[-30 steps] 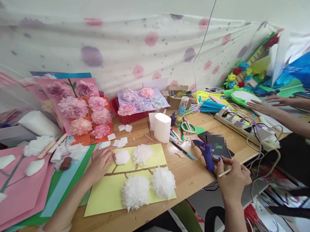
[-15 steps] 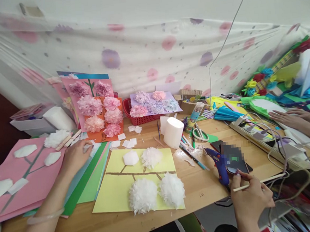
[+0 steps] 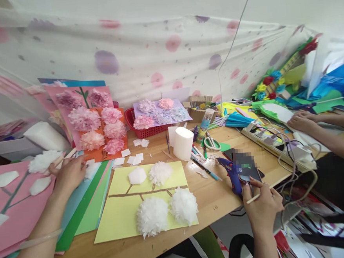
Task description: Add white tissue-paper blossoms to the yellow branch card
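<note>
Gripping thin pale wood-like stick (image 3: 252, 199) in right hand (image 3: 262, 206) at near right, just beside blue plastic glue gun (image 3: 231, 173); probably handling light and stiff, wanting mid-length hold. Resting left hand (image 3: 70, 173) beside crumpled white tissue paper (image 3: 92, 170) at left; likely handling soft, tearing easily, wanting loose pinch. Not making out left grip; losing stick's other end among right fingers.

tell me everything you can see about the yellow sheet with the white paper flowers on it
The pale yellow rectangular paper sheet lies flat on the light wooden table. A brown branch with short twigs crosses it. Three fluffy white tissue-like pompoms and one flat white paper piece sit on it. The bare left hand and bare right hand are off it.
</note>
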### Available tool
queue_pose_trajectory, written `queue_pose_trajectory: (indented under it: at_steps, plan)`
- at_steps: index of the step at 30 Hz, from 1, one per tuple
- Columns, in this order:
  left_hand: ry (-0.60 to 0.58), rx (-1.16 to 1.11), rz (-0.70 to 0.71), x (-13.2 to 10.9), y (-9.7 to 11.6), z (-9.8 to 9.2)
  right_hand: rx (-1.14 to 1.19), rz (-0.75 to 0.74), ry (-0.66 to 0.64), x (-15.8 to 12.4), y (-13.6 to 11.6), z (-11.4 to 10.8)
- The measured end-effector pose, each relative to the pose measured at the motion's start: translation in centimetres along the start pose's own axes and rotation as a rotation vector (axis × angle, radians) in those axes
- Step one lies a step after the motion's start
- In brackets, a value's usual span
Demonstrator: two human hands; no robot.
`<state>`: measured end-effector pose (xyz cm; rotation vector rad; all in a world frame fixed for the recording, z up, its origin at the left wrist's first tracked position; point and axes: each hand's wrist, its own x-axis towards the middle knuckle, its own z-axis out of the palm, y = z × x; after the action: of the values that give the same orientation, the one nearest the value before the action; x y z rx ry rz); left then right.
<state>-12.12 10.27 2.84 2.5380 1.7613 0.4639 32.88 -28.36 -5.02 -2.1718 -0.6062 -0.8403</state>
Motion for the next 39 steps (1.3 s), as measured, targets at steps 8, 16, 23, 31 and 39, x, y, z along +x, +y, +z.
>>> queue_pose_trajectory:
  at_steps: [8, 16, 23, 31, 39]
  plan:
    - [0.05, -0.235, -0.068, -0.3, 2.2, -0.5, 0.004, 0.012, -0.016, -0.3, 0.3, 0.0]
    - [-0.135, -0.707, -0.024, -1.3, 4.7, 1.1, -0.002, 0.026, -0.023, -0.3, 0.4, 0.1]
    - [-0.216, -0.791, -0.006, -1.7, 6.1, 2.0, -0.007, 0.018, -0.017, -0.3, 0.5, 0.1]
    - [-0.226, -0.686, 0.029, -1.6, 6.0, 2.9, -0.022, -0.009, 0.0, -0.2, 0.5, 0.2]
    - [-0.164, -0.531, 0.161, -1.6, 7.8, 2.1, -0.004, 0.003, -0.001, -0.2, 0.4, 0.2]
